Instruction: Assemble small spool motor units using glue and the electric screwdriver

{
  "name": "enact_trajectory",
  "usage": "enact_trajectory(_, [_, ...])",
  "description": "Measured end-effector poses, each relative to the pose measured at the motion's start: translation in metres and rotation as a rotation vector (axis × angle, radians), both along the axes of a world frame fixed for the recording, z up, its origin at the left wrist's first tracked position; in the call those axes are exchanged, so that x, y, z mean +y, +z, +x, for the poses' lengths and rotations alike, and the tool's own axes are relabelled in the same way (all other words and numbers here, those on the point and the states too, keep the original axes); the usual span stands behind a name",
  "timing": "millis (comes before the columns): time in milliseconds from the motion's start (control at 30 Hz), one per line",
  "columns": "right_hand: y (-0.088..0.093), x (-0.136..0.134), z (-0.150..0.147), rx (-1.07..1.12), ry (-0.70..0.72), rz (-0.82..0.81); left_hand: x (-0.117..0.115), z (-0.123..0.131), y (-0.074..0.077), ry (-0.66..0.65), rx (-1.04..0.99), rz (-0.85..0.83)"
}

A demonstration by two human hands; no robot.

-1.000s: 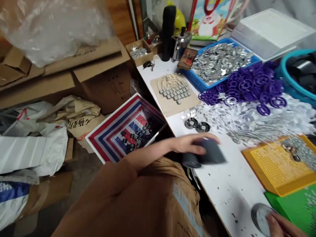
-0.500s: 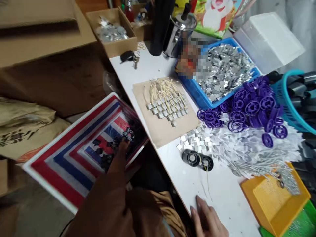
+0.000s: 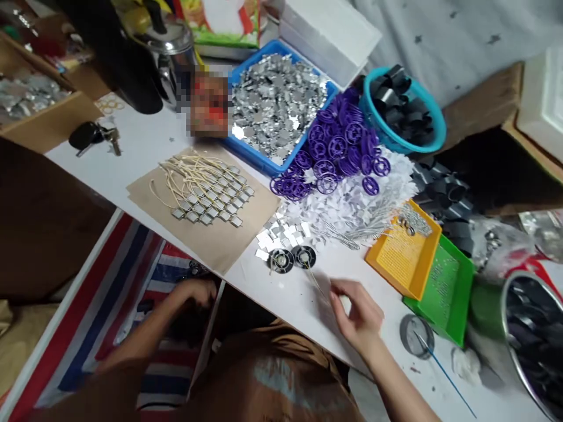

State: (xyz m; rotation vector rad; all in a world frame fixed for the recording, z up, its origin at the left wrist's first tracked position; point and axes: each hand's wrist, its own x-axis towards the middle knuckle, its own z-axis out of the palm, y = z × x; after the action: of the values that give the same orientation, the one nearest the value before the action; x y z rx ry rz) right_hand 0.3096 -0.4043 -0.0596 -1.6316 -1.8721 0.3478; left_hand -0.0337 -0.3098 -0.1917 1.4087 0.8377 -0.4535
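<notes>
My left hand is down inside a box lined with red, white and blue stripes, its fingers curled and partly hidden. Dark small pieces lie under it. My right hand hovers over the white table, fingers apart, holding nothing I can see. A thin pale strand runs from a pair of black discs with silver centres towards those fingers. Small square mirror pieces lie beside the discs. On kraft paper, rows of mirror squares are strung on cream cord.
Behind the table items sit a blue tray of silver pieces, purple plastic wheels and white paper scraps. Right stand yellow and green trays, a teal basket and a steel pot.
The view has swung right, shifting the table left. My left hand no longer shows the dark piece and is lower in the striped box. My right hand has moved up the table towards the discs.
</notes>
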Motion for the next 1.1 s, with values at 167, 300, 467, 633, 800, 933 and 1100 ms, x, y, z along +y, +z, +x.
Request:
enact_trajectory(167, [0.012, 0.064, -0.019, -0.145, 0.295, -0.117, -0.006, 0.019, 0.107, 0.145, -0.360, 0.368])
enact_trajectory(300, [0.009, 0.056, -0.012, -0.173, 0.289, -0.122, -0.006, 0.077, 0.126, 0.486, -0.233, 1.061])
enact_trajectory(467, [0.007, 0.006, 0.055, -0.219, 0.151, -0.090, -0.018, 0.140, 0.105, 0.350, -0.367, 1.225])
enact_trajectory(633, [0.009, -0.030, 0.106, -0.116, 0.067, -0.105, -0.059, 0.220, 0.109, 0.329, -0.434, 1.261])
enact_trajectory(800, [0.023, -0.056, 0.096, 0.248, -0.185, -0.131, -0.087, 0.274, 0.101, 0.305, -0.289, 1.265])
enact_trajectory(933, [0.029, -0.064, 0.072, 0.443, -0.132, -0.341, -0.087, 0.263, 0.107, 0.220, -0.327, 1.120])
enact_trajectory(1100, [0.029, -0.071, 0.065, 0.478, -0.005, -0.519, -0.070, 0.238, 0.120, -0.118, -0.529, 0.938])
